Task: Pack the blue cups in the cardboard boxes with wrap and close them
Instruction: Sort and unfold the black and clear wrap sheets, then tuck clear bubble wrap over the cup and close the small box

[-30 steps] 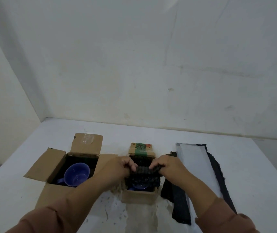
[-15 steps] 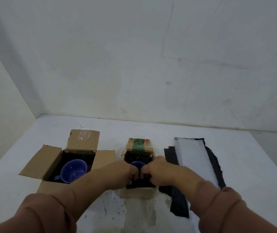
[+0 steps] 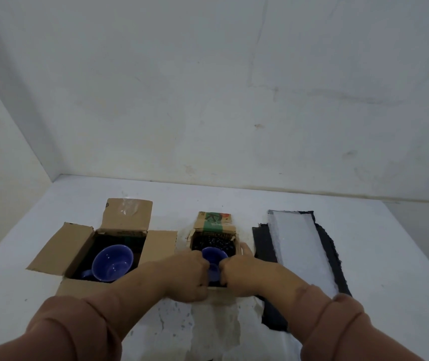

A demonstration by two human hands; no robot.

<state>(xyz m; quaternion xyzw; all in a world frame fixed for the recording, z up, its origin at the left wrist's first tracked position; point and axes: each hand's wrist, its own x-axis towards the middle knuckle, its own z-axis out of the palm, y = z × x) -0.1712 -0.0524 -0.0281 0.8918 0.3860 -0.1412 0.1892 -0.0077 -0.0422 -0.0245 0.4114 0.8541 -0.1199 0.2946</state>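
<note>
Between the left hand (image 3: 188, 276) and the right hand (image 3: 246, 274), a blue cup (image 3: 214, 254) is sitting in the small cardboard box (image 3: 214, 222) on black wrap (image 3: 216, 242). Both hands are curling their fingers down just beside it; whether they are gripping anything cannot be told. Farther left, a second blue cup (image 3: 112, 261) is lying in the larger open box (image 3: 62, 252).

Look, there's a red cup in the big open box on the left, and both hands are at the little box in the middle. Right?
Not quite: the head view shows the cup in the big open box is blue, not red. The left hand and right hand are indeed at the little box in the middle.
</note>
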